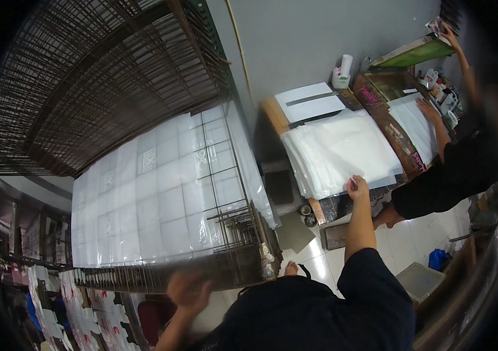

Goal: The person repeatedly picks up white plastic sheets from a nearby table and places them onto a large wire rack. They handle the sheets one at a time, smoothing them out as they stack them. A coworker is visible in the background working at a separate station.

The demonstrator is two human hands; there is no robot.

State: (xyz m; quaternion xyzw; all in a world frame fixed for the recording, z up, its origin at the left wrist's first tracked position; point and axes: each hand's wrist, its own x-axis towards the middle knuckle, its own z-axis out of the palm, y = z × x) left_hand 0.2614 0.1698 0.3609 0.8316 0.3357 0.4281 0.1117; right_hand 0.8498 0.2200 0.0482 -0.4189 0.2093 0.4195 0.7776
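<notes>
The person's right hand (357, 186) is at the near edge of a broad stack of translucent white plastic sheets (339, 152), which lies on a dark, worn wooden tabletop (398, 137). Its fingers curl in toward the thumb; whether they pinch a sheet, I cannot tell. The left hand (190, 289) is blurred near the lower edge of a tall, dark brown wire rack (102, 70); I cannot tell whether its fingers are spread or drawn together.

Across the rack's lowest level lie translucent printed sheets (167, 205) carrying pale white lettering and emblems, repeated several times over. Pink handwritten marks (370, 93) show on the wood to the right of the stack. Behind the stack are flat white boards (310, 102), and near them a white plastic container (340, 79) bears a small label with green on it.

Farther right, a co-worker in dark clothes (448, 184) reaches over a pale flat sheet (410, 120) and up to a tilted, green-faced rectangular screen frame (416, 54).
</notes>
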